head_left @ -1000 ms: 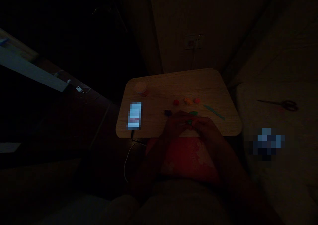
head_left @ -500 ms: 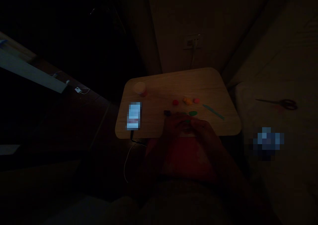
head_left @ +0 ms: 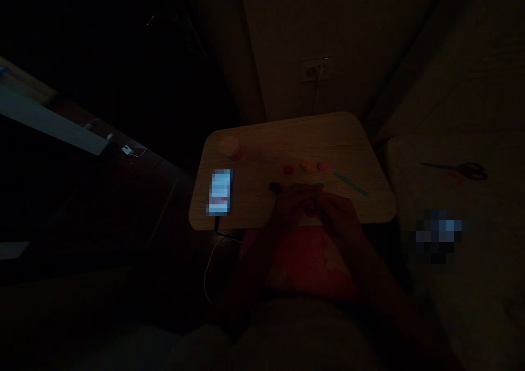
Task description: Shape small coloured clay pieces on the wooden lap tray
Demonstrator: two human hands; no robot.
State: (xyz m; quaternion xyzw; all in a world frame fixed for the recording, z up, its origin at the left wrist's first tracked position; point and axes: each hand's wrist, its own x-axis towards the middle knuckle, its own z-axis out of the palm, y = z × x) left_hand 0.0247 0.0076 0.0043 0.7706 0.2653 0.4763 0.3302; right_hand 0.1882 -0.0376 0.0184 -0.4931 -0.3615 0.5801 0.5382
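In the dim head view, my left hand (head_left: 288, 201) and my right hand (head_left: 338, 211) meet over the near edge of the small table. Their fingers are closed around a bit of green modelling clay (head_left: 315, 196), mostly hidden by them. Just beyond the fingertips lies another green clay piece (head_left: 319, 186), partly covered by my left hand. A dark lump (head_left: 275, 187) sits at the left of that hand. Farther back are a red ball (head_left: 289, 170), an orange lump (head_left: 308, 167) and a pink piece (head_left: 322, 166). The flat teal stick (head_left: 350, 184) lies to the right.
The wooden table (head_left: 266, 141) has rounded corners. At its left stand a lidded tub (head_left: 230, 148) and a lit phone (head_left: 220, 192) on a cable. Scissors (head_left: 471, 170) and a blurred bluish object (head_left: 438, 234) lie on the surface at right. A wall socket (head_left: 315, 69) is behind.
My left fingers have shifted slightly right and forward, covering more of the green pieces. The hands have drawn closer together, and less green shows between them.
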